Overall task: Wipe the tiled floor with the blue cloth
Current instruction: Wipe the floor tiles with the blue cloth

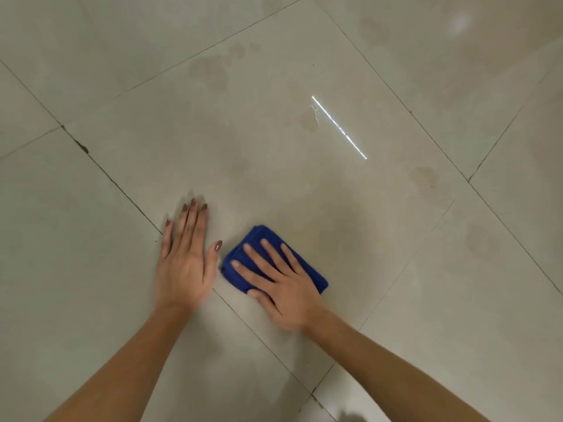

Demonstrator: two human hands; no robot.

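Observation:
A folded blue cloth [259, 242] lies flat on the tiled floor [274, 166] just below the middle of the view. My right hand [277, 281] presses down on it with straight, spread fingers and covers most of it. My left hand [185, 257] rests flat on the bare tile just left of the cloth, fingers straight and close together, thumb near the cloth's left edge.
Large pale tiles with dark grout lines run diagonally. Faint brownish smudges [213, 71] mark the tile ahead and more lie to the right [423, 178]. A bright thin light reflection [338, 126] streaks the floor ahead.

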